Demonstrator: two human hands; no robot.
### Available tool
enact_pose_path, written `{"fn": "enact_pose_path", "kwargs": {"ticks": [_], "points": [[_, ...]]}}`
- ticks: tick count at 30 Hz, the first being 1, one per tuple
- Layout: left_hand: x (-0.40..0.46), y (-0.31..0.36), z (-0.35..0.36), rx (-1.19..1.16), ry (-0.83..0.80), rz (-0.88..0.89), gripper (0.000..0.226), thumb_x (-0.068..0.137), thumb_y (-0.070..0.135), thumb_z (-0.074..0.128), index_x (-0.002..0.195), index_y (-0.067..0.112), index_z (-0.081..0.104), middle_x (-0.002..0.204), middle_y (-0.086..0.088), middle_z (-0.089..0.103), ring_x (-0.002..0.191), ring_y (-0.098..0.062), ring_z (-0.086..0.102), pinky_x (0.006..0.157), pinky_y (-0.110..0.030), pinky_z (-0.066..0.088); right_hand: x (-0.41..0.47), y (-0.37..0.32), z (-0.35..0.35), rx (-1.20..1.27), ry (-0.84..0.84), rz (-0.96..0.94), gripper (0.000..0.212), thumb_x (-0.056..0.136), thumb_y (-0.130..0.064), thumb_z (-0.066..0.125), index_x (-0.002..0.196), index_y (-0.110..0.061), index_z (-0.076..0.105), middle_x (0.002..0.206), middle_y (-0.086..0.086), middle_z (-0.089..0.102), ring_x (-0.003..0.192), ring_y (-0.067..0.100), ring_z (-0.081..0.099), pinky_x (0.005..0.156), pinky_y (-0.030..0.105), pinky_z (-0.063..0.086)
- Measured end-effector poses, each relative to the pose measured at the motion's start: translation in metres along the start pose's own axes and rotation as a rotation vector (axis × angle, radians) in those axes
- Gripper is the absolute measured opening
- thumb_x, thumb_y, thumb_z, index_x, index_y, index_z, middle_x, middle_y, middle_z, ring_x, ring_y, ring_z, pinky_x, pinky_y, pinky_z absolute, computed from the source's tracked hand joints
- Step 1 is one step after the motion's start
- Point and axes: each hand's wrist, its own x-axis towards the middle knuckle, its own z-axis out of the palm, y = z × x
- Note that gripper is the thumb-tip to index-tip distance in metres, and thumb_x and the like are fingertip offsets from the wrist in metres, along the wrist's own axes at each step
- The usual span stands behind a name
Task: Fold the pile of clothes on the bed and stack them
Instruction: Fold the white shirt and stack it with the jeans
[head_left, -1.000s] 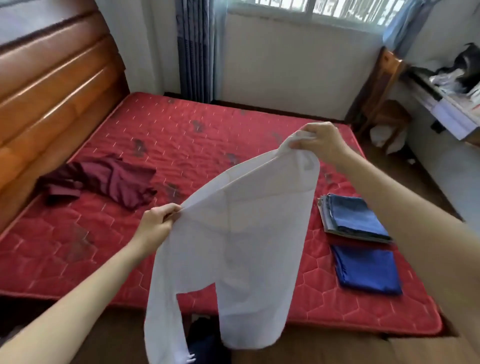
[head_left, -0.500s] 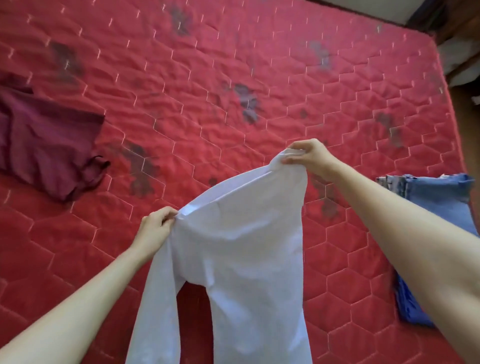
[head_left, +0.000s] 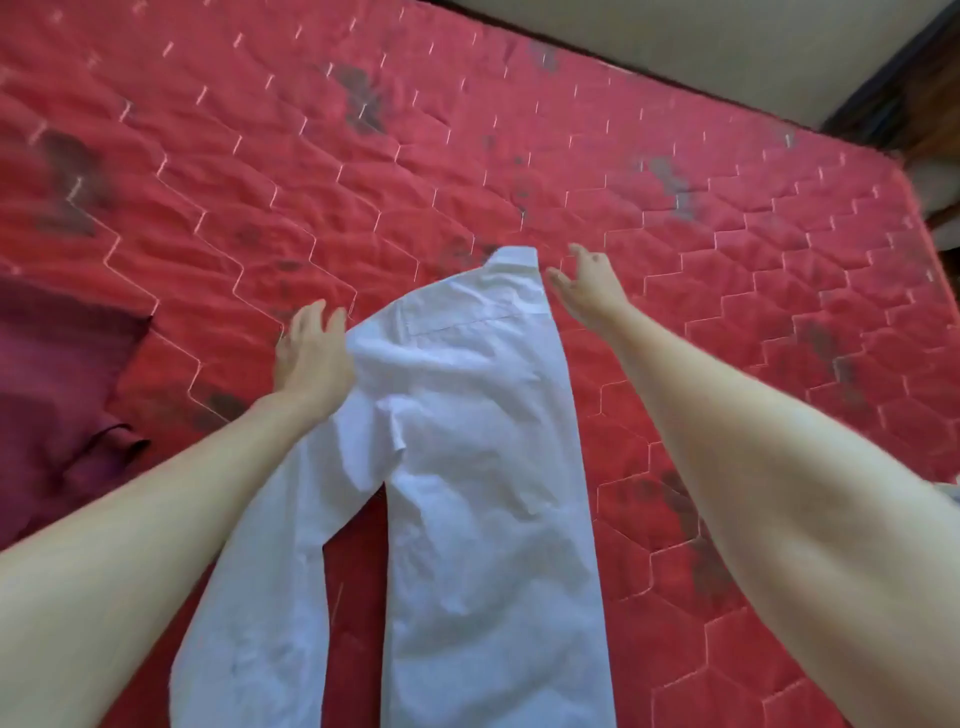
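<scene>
A white shirt (head_left: 478, 467) lies spread lengthwise on the red quilted mattress (head_left: 467, 156), collar end pointing away from me and one sleeve trailing toward the lower left. My left hand (head_left: 311, 348) hovers at the shirt's upper left edge with fingers spread, touching or just above the cloth. My right hand (head_left: 587, 286) is open beside the collar on the right, fingers apart, holding nothing. A crumpled maroon garment (head_left: 57, 384) lies at the left edge of the view.
The mattress has dark stains scattered over it. Its far edge meets a pale wall (head_left: 701, 47) at the top right, with dark wooden furniture (head_left: 930, 98) in the corner. A sliver of pale cloth (head_left: 950, 491) shows at the right edge.
Both hands have let go of the white shirt, which was held up in the air and now lies flat on the mattress. My view has tipped further down over the bed.
</scene>
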Motion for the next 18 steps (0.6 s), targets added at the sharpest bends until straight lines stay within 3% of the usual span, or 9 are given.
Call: {"fn": "enact_pose_path", "kwargs": {"ticks": [5,7,9,14,18], "points": [[-0.055,0.049,0.064,0.187,-0.058,0.218,0.056,0.099,0.023,0.037,0.152,0.013,0.02,0.162,-0.01,0.004,0.149,-0.024,-0.003,0.119,-0.044,0.002,-0.067,0.026,0.081,-0.168,-0.018,-0.096,0.058,0.101,-0.04,0.041,0.152,-0.018,0.024,0.159,0.016,0.014,0.148,0.027,0.009,0.116,0.046,0.019],[-0.092,0.058,0.096,0.247,-0.056,0.331,0.055,0.1,0.03,0.036,0.151,0.014,0.024,0.162,-0.01,0.009,0.149,-0.025,0.002,0.118,-0.047,0.002,-0.097,0.042,0.107,-0.223,0.022,-0.143,0.057,0.102,-0.042,0.036,0.152,-0.019,0.022,0.16,0.014,0.009,0.149,0.028,0.003,0.117,0.048,0.012],[-0.125,0.058,0.127,0.275,-0.008,0.384,0.055,0.097,0.033,0.04,0.148,0.012,0.035,0.158,-0.013,0.023,0.147,-0.028,0.017,0.117,-0.051,0.013,-0.124,0.062,0.13,-0.288,0.013,-0.175,0.057,0.103,-0.044,0.031,0.153,-0.02,0.018,0.161,0.013,0.005,0.149,0.027,0.0,0.117,0.049,0.007],[-0.213,0.019,0.19,0.274,-0.051,0.327,0.055,0.099,0.033,0.036,0.15,0.012,0.032,0.158,-0.017,0.02,0.146,-0.033,0.018,0.116,-0.054,0.02,-0.224,0.131,0.186,-0.331,-0.04,-0.133,0.058,0.104,-0.04,0.029,0.154,-0.019,0.009,0.161,0.013,0.003,0.149,0.027,0.0,0.12,0.046,0.001],[-0.308,-0.022,0.214,0.24,0.035,0.278,0.056,0.099,0.034,0.03,0.152,0.016,0.026,0.16,-0.013,0.017,0.148,-0.03,0.016,0.118,-0.054,0.013,-0.337,0.175,0.216,-0.237,0.033,-0.084,0.054,0.102,-0.037,0.026,0.152,-0.018,0.021,0.16,0.01,0.013,0.149,0.024,0.008,0.12,0.044,0.002]]}}
